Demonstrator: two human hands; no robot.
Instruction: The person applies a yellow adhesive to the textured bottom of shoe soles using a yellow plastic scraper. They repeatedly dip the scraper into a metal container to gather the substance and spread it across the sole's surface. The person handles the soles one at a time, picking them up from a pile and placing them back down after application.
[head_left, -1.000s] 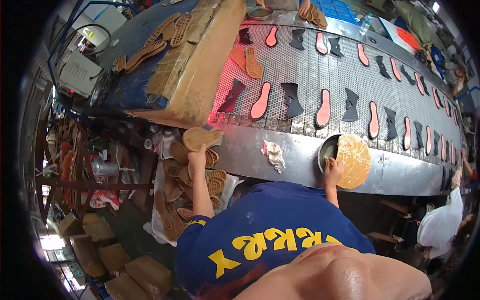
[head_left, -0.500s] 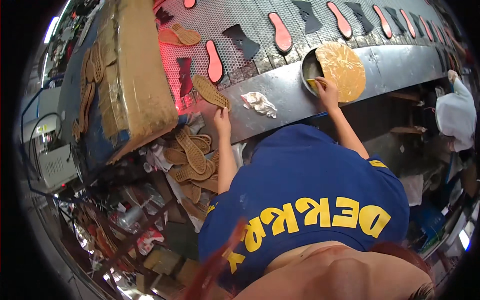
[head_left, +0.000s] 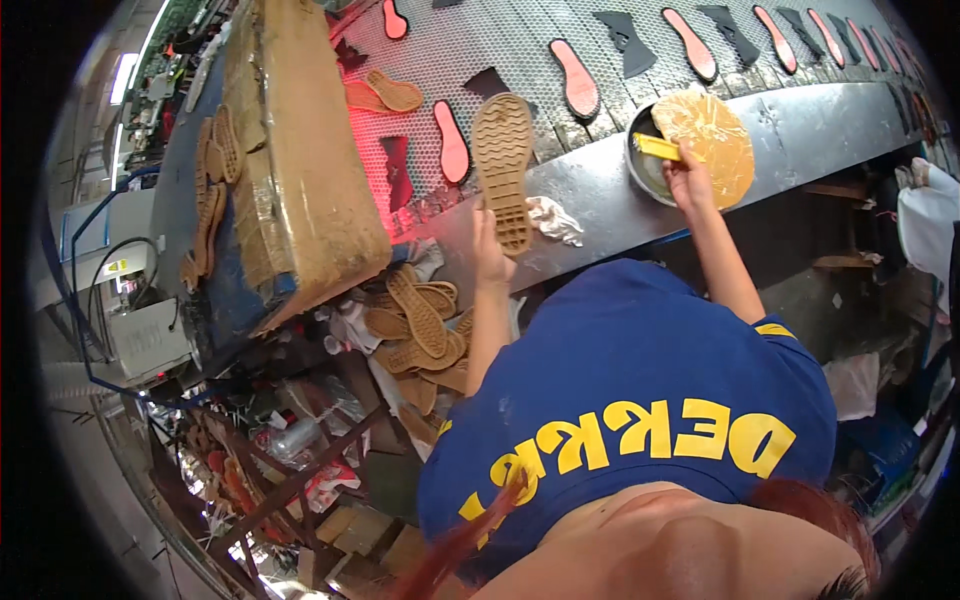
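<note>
In my left hand [head_left: 492, 252] a tan shoe sole [head_left: 503, 150] stands nearly upright above the metal ledge, its ridged tread facing me. My fingers close on its lower, narrower end. My right hand [head_left: 690, 182] grips a flat yellow brush [head_left: 655, 147] over the open side of a round pan [head_left: 636, 172]; its bristles cannot be made out. A round tan cover [head_left: 718, 125] wrapped in shiny film lies over the pan's right part. Between the two hands, a crumpled white cloth [head_left: 558, 222] rests on the ledge, partly behind the sole.
Beyond the metal ledge [head_left: 800, 125], a mesh conveyor [head_left: 530, 60] carries pink-faced soles [head_left: 575, 78] and black pieces [head_left: 627, 45], red-lit at left. A taped cardboard box [head_left: 320, 180] stands at left, with tan soles [head_left: 215, 160] beside it. More soles [head_left: 418, 315] are heaped below my left forearm.
The sole has been raised and turned upright, tread toward me. My right hand has lifted the yellow brush out of the pan's rim area. The whole view has shifted slightly.
</note>
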